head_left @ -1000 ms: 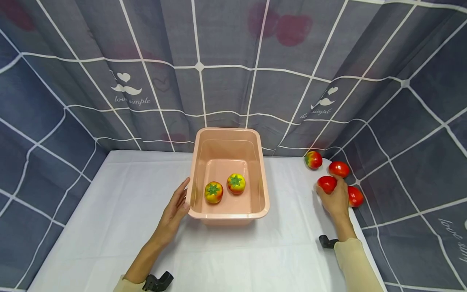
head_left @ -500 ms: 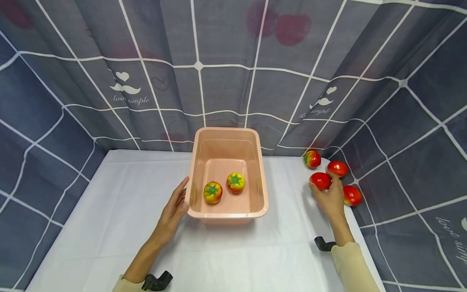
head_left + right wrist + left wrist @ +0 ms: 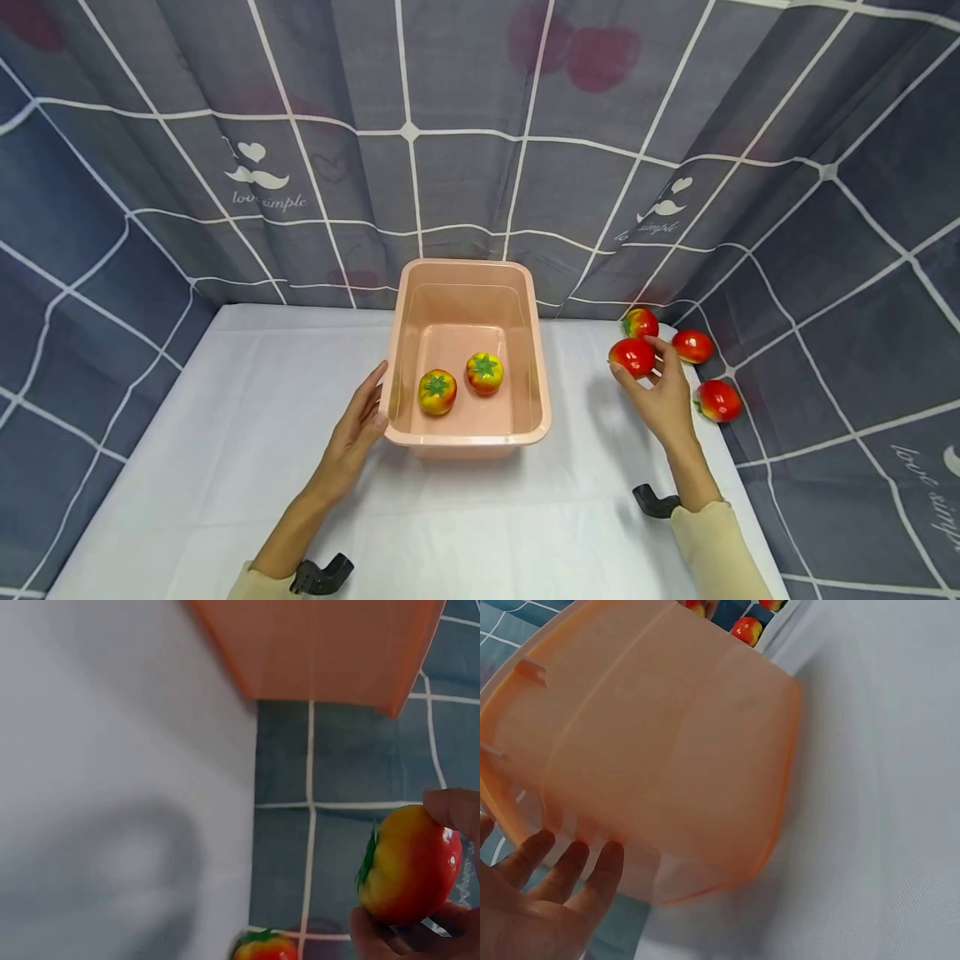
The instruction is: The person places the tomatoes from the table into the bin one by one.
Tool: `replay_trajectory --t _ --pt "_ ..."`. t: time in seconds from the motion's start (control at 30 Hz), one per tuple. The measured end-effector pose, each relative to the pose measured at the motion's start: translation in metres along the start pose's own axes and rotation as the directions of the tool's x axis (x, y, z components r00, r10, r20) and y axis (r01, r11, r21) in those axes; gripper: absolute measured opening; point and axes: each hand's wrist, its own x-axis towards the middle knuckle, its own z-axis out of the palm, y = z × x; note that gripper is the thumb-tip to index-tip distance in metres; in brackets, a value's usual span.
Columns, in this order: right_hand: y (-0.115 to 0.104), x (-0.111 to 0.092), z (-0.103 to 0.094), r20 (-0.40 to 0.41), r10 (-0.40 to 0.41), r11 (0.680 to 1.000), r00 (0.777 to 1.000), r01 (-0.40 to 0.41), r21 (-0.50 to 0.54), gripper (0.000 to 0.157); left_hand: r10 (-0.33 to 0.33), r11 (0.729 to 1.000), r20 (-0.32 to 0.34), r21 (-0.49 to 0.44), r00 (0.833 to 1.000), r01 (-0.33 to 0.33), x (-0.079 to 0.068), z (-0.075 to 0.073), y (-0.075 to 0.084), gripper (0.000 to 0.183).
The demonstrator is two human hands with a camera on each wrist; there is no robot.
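My right hand (image 3: 666, 402) pinches a shiny red tomato (image 3: 632, 357) between thumb and fingers, off the table at the right. In the right wrist view this held tomato (image 3: 412, 864) shows a yellowish end with green leaves. My left hand (image 3: 351, 440) rests against the left side of a peach-coloured plastic basin (image 3: 463, 310). Its relaxed fingers (image 3: 568, 870) touch the outer wall in the left wrist view. Two yellow-red tomatoes, one left (image 3: 437, 392) and one right (image 3: 484, 373), lie on the basin's floor, leaf side up.
Three more tomatoes lie near the table's right edge: one at the back (image 3: 641, 322), one beside it (image 3: 692, 346), one nearer (image 3: 719, 401). A white cloth covers the table (image 3: 480, 533). A grey checked curtain (image 3: 465, 183) encloses the back and sides.
My right hand has lifted the tomato from among the others and carried it left, toward the basin. My left hand and the basin have stayed in place.
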Motion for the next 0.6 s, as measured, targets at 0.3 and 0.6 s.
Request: replay_trajectory --t 0.3,0.6 --pt "-0.033 -0.005 0.007 0.018 -0.083 0.995 0.996 0.082 0.051 0.080 -0.006 1.000 -0.002 0.007 1.000 0.006 0.001 0.000 -0.002 0.066" --pt "-0.061 -0.007 0.020 0.038 -0.235 0.956 0.971 0.224 0.191 0.078 -0.011 1.000 -0.001 -0.007 1.000 0.011 0.000 0.000 0.001 0.067"
